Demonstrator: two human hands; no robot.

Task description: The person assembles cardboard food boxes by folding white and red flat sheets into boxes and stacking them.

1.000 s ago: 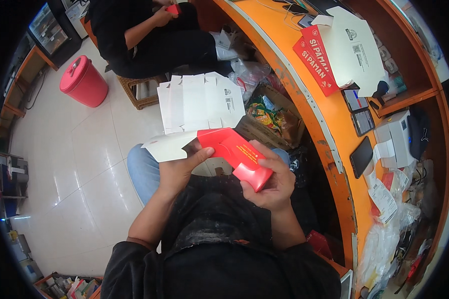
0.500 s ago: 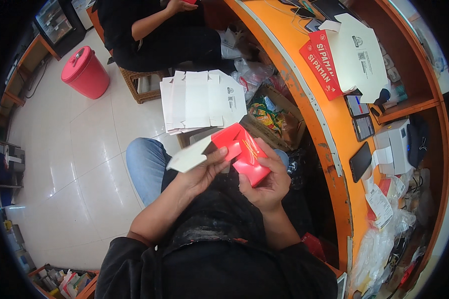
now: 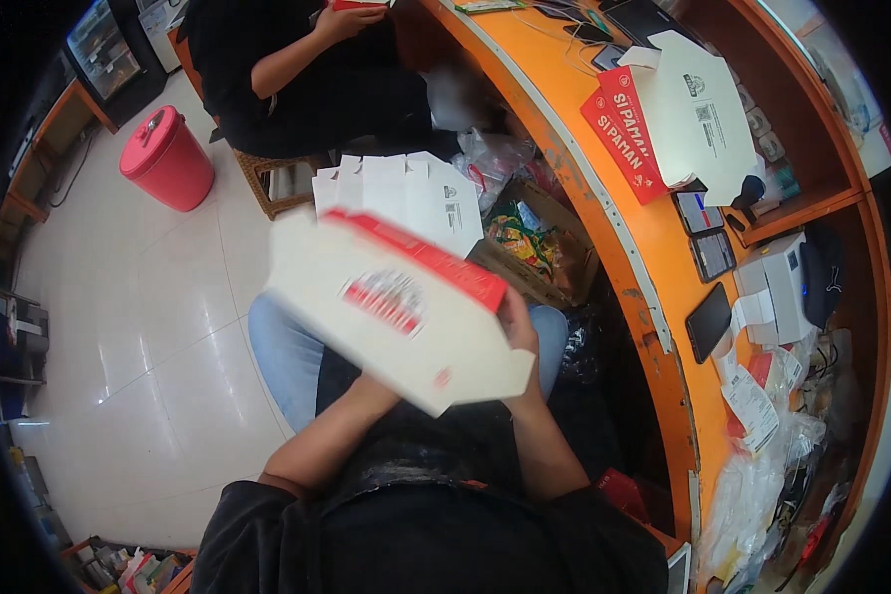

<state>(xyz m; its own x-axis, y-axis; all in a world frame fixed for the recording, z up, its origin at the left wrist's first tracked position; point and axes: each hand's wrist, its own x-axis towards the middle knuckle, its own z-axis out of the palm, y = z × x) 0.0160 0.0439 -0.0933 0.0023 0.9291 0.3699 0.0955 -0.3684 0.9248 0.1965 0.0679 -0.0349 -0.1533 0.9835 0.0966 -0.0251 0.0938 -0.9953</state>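
Note:
I hold a flat white cardboard box blank [image 3: 386, 307] with red panels spread open over my lap; it is blurred with motion. My right hand [image 3: 521, 315] grips its right edge, with fingers showing above the card. My left hand is hidden under the blank; only the forearm [image 3: 337, 426] shows, reaching up beneath it. A stack of flat white box blanks [image 3: 406, 193] lies beyond my knees. More red and white blanks [image 3: 663, 109] rest on the orange counter [image 3: 604, 198] to my right.
Another person in black [image 3: 287, 69] sits ahead, holding something red. A pink lidded bin [image 3: 166, 158] stands on the white tiled floor. An open carton of packets [image 3: 535, 252] sits under the counter. Phones [image 3: 708, 322], small white boxes and bags lie on the counter.
The folded red box in my hands has opened out into a wide flat blank, now white side up, and has swung toward the left and up. The left hand has gone underneath it.

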